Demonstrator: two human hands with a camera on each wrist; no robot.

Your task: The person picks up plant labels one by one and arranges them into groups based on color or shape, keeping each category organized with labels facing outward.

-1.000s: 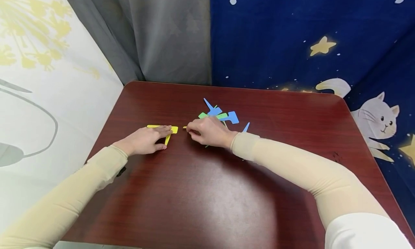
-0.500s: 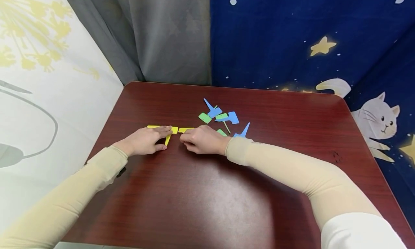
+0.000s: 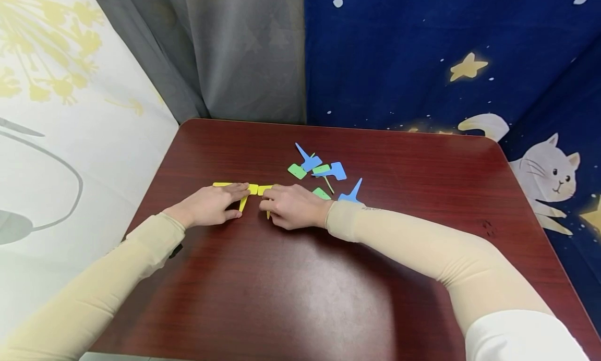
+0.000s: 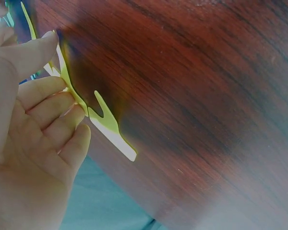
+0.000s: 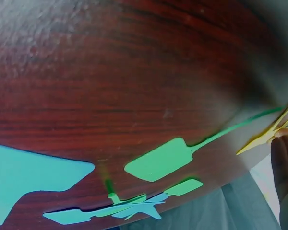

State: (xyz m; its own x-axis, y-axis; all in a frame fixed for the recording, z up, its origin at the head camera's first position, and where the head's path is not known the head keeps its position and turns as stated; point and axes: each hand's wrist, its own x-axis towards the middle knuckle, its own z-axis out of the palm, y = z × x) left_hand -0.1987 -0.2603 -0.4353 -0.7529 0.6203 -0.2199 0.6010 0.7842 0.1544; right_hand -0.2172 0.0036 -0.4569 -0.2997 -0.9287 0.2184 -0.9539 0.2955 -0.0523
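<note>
My left hand (image 3: 208, 204) rests on a yellow T-shaped plant label (image 3: 253, 189), fingers extended and thumb beside its stem. Another yellow plant label (image 4: 113, 134) lies end to end with it in the left wrist view. To the right, my right hand (image 3: 297, 207) pinches a further yellow plant label (image 3: 265, 190) with bent fingers. Its head sits right at the end of the one under my left hand, and its stem points toward me. The right wrist view catches only some fingers (image 5: 284, 158) at the yellow label's edge.
Beyond my right hand lie loose plant labels, among them a blue one (image 3: 337, 170), a green one (image 3: 297, 170) and another blue one (image 3: 351, 194) near the sleeve. The dark red wooden table (image 3: 291, 277) backs onto grey and blue curtains (image 3: 399, 53).
My right hand has moved left and a little toward me, bringing its yellow plant label up against the row and turning its stem my way. My left hand has stayed in place.
</note>
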